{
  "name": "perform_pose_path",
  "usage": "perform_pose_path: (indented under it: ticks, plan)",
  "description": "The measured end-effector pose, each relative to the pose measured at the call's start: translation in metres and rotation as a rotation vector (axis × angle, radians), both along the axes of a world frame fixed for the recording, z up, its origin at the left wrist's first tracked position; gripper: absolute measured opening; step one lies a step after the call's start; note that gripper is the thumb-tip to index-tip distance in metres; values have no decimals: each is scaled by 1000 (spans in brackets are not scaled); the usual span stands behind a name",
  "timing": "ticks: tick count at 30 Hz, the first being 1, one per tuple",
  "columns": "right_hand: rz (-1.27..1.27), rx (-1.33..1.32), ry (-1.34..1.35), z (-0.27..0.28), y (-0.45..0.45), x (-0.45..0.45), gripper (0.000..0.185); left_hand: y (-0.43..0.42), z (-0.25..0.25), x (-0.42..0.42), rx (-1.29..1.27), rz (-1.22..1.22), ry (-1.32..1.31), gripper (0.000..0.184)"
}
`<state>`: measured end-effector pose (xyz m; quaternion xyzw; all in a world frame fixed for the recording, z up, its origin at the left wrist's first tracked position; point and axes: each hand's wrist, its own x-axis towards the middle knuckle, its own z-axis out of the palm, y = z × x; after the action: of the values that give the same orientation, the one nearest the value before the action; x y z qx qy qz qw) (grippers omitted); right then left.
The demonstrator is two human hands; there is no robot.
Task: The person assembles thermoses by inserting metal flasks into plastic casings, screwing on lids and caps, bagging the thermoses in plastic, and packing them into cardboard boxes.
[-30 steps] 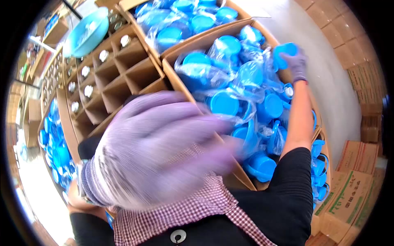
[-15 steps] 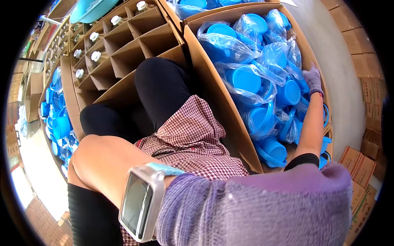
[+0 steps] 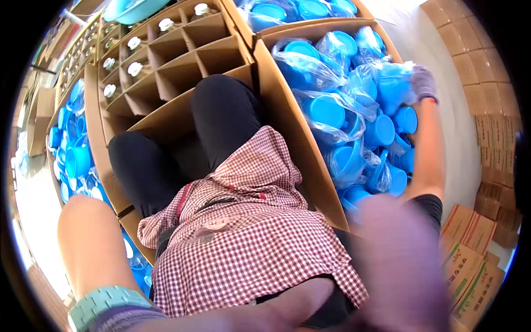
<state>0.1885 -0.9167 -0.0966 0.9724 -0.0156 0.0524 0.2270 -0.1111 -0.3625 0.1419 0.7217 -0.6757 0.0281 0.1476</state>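
My right hand (image 3: 423, 84), in a purple knit glove, grips the edge of a clear bag with a blue plastic cup (image 3: 394, 83) in it. This hand is at the right side of a carton (image 3: 289, 116) filled with similar blue cups (image 3: 325, 110), several in clear bags. My left hand (image 3: 401, 271), also gloved, crosses the bottom of the view very near the camera. It is smeared by motion, so its fingers cannot be read. A watch strap (image 3: 108, 304) circles that wrist.
A divided carton (image 3: 182, 108) with several white-capped bottles (image 3: 134, 69) stands ahead of my knees. More blue cups lie in a carton at left (image 3: 77, 160). A turquoise basin (image 3: 130, 10) sits at the top. Stacked cartons (image 3: 487, 99) line the right.
My right hand has moved up slightly and now holds the bagged blue cup, which is lifted among the others. My left forearm has swung down and left, uncovering the checked apron.
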Motion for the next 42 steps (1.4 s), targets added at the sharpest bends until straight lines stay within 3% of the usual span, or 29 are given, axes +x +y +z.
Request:
perform_pose_path:
  ticks: [3, 7, 11, 14, 16, 18, 20, 21, 22, 24, 26, 27, 28, 30, 32, 33, 35, 38, 42]
  plan:
    - [203, -44, -195, 138, 16, 7, 30, 11, 5, -12, -48, 44, -26, 93]
    - [710, 287, -341, 318, 123, -58, 39, 32, 8, -32, -137, 126, -70, 98]
    - [1270, 390, -269, 420, 288, -145, 41, 60, 8, -49, -284, 236, -126, 104]
    - [1684, 209, -91, 470, 392, -192, 47, 94, 11, -56, -517, 383, -257, 108]
    - [1785, -133, 24, 518, 435, -211, 55, 132, 19, -67, -741, 518, -418, 111]
    - [1591, -89, -119, 491, 457, -228, 57, 176, 13, -68, -1026, 677, -501, 113]
    - [1406, -217, -283, 464, 493, -257, 64, 220, -3, -69, -1268, 839, -423, 116]
    - [1520, -147, -180, 457, 516, -255, 65, 237, -13, -68, -1351, 886, -307, 117]
    - [1490, -205, -136, 449, 544, -257, 63, 251, -31, -61, -1371, 877, -79, 119]
    - [1664, -242, -168, 428, 578, -219, 53, 267, -68, -52, -1244, 797, 490, 122]
    - [1631, 165, 76, 396, 600, -192, 44, 269, -111, -54, -1154, 794, 947, 119]
    - [1611, 247, 191, 376, 609, -181, 42, 270, -138, -50, -1167, 783, 1116, 118]
    - [1583, 331, 303, 356, 619, -169, 40, 264, -154, -56, -1140, 786, 1102, 118]
    - [1635, 122, 339, 343, 625, -163, 36, 251, -183, -70, -1088, 787, 1070, 121]
    - [1526, 227, 610, 322, 622, -191, 37, 237, -226, -79, -1071, 799, 937, 128]
    - [1593, 330, 782, 307, 618, -201, 40, 235, -245, -85, -1029, 796, 990, 131]
    - [1428, 648, 1114, 271, 605, -252, 57, 231, -242, -104, -1043, 837, 1172, 127]
    - [1765, 559, 819, 181, 579, -301, 66, 225, -261, -126, -913, 1006, 918, 119]
    - [1692, 523, 501, 97, 586, -325, 65, 215, -316, -133, -348, 1124, 592, 103]
